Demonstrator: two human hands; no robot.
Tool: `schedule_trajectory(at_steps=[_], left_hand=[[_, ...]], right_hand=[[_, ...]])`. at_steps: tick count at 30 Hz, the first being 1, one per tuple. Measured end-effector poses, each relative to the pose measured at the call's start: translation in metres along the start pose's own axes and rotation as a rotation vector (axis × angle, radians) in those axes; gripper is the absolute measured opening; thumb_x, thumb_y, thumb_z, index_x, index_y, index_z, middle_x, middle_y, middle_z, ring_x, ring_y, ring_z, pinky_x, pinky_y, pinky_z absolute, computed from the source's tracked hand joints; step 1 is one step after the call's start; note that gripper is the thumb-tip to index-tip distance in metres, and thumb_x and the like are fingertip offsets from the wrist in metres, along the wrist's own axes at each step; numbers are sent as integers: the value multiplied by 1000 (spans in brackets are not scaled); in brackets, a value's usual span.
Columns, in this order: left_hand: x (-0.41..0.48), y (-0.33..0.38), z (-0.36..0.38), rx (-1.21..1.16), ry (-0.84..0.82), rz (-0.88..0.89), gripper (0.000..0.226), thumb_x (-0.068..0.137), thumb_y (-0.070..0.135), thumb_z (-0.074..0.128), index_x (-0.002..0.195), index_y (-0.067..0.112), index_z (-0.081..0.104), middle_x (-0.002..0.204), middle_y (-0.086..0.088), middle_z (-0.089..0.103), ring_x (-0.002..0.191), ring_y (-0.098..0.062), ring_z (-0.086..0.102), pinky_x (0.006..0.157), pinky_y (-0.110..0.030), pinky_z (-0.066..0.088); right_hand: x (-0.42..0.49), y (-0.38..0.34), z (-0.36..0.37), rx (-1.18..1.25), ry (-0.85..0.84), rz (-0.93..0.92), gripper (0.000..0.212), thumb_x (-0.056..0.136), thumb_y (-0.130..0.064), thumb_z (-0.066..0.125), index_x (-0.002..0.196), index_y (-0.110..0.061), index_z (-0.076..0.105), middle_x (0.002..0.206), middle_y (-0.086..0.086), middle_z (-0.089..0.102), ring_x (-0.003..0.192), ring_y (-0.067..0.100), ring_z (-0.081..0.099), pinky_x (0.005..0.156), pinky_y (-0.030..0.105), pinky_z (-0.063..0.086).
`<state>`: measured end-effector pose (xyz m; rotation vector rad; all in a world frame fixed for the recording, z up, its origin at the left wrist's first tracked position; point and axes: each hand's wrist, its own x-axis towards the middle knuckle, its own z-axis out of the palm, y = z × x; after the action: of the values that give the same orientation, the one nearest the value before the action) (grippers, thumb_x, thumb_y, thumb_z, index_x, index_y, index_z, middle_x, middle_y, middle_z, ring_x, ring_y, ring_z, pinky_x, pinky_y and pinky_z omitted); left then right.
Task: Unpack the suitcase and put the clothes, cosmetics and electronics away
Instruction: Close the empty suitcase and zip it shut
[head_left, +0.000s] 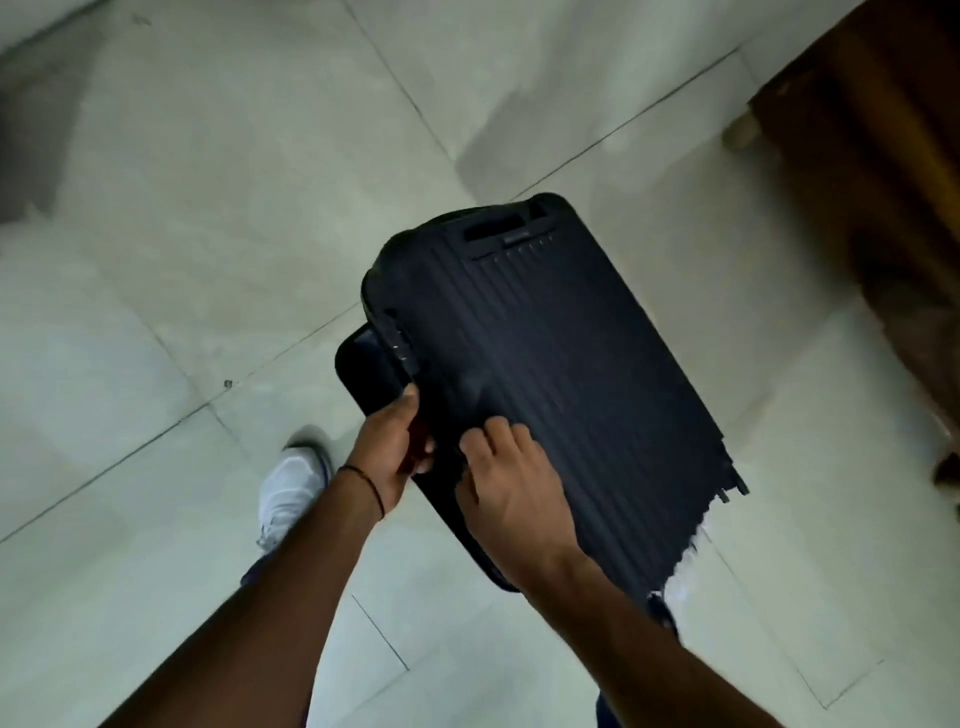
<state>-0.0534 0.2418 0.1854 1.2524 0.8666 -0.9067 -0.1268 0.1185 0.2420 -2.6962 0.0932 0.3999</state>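
Suitcase (545, 364) edge sits clasped in the left hand (389, 447); beside that grip, the right hand (514, 493) rests bent-fingered on the shell, its hold unclear.

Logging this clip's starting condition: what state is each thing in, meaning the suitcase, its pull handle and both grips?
Suitcase: tilted, looks closed, no contents showing.
Pull handle: retracted into its recess.
Left grip: curled round the suitcase's side edge.
Right grip: on the ribbed shell, fingers bent; unclear whether it pinches anything.
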Motion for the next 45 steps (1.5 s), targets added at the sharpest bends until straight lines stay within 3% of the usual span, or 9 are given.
schedule_trajectory(at_steps=[8, 13, 17, 20, 27, 33, 39, 42, 45], left_hand=[[66, -56, -72, 137, 263, -257, 30, 100, 3, 31, 79, 12, 51, 64, -5, 46, 42, -15, 45, 34, -15, 30], [84, -103, -79, 64, 405, -236, 36, 97, -1, 26, 77, 14, 52, 72, -9, 53, 53, -19, 43, 47, -25, 32], [95, -114, -76, 53, 600, -151, 28, 99, 14, 34, 75, 16, 50, 75, -11, 57, 52, -26, 50, 54, -29, 34], [95, -124, -74, 282, 699, -176, 33, 97, 38, 38, 98, 12, 59, 97, -16, 67, 82, -39, 67, 72, -36, 53], [62, -165, -54, -23, 282, -344, 30, 105, 36, 36, 98, 16, 57, 62, -6, 62, 56, -19, 50, 44, -21, 39], [62, -192, -59, 95, 110, -397, 30, 104, 12, 32, 90, 15, 58, 67, -8, 56, 56, -18, 47, 42, -22, 37], [77, -212, -45, 438, 129, -345, 23, 101, 4, 38, 81, 6, 51, 63, -12, 49, 50, -21, 42, 35, -14, 33], [75, -206, -47, 497, 141, -310, 24, 100, 3, 38, 80, 5, 50, 63, -12, 48, 48, -21, 42, 34, -15, 32], [64, -189, -48, 558, 168, -293, 28, 98, 1, 34, 75, 3, 49, 61, -12, 49, 46, -21, 42, 33, -17, 31]], right_hand=[[-44, 54, 49, 227, -50, 453, 30, 90, -17, 64, 119, -12, 58, 118, 3, 51, 105, 18, 46, 88, 43, 50], [-91, 92, 100, 301, -4, 795, 41, 86, -24, 74, 115, -6, 51, 117, 10, 46, 104, 29, 47, 93, 48, 47], [-106, 99, 122, 394, 138, 896, 55, 83, -51, 72, 109, -13, 42, 112, 7, 42, 104, 28, 46, 95, 49, 46], [-106, 99, 129, 577, 257, 1046, 70, 78, -65, 66, 113, -9, 43, 118, 10, 43, 111, 29, 45, 97, 43, 44], [-130, 119, 152, 809, 299, 1421, 114, 60, -85, 68, 126, 4, 43, 129, 18, 49, 112, 31, 51, 98, 40, 46], [-148, 130, 170, 1183, -141, 1255, 97, 59, -97, 55, 100, -9, 55, 74, -2, 56, 56, 13, 49, 47, 25, 40], [-163, 142, 186, 1162, -201, 1104, 84, 71, -82, 59, 121, -15, 47, 93, -14, 60, 71, -5, 58, 60, 10, 46], [-170, 136, 184, 1093, -337, 1024, 77, 70, -69, 69, 109, -4, 55, 70, -14, 65, 59, -5, 58, 56, 9, 43], [-177, 128, 172, 1025, -433, 953, 60, 70, -62, 75, 110, -19, 64, 86, -16, 72, 76, -11, 65, 69, 9, 46]])
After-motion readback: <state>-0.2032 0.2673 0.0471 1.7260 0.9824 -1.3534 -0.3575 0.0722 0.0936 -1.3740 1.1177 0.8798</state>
